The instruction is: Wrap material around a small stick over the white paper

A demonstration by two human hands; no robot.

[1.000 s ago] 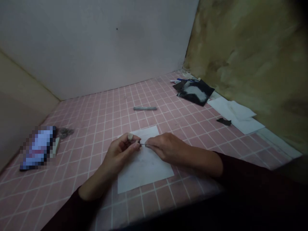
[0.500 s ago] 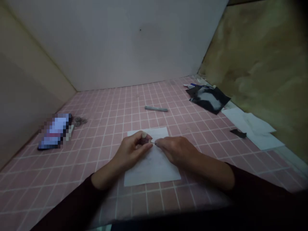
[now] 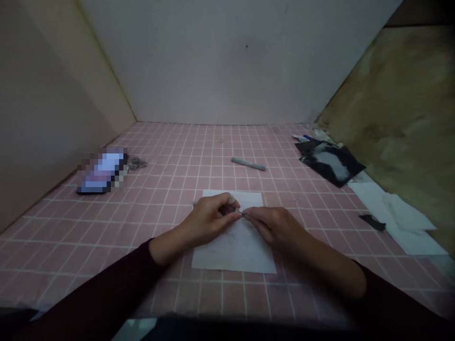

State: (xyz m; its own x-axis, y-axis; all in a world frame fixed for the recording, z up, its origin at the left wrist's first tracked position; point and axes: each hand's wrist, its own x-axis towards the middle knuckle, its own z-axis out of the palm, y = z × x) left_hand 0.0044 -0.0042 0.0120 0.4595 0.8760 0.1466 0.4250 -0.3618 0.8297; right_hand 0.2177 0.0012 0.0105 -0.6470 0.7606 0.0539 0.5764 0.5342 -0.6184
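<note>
Noted from my station: tiles [image 3: 209, 296] pink with a white grid; paper [image 3: 240, 251] white; sleeves [image 3: 95, 289] dark maroon; packet [image 3: 329, 163] black, white-streaked; rod [image 3: 248, 164] grey.

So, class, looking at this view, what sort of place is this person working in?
Probably a small home craft corner: a pink tiled counter between walls, a white paper sheet spread as a work surface, and a grey stick lying nearby.

A short thin pin [image 3: 243, 214], too small to see clearly, runs from a small dark piece [image 3: 229, 209] in the left hand [image 3: 209, 219] to the right hand [image 3: 275, 226], held just above a white paper [image 3: 234, 251].
</note>
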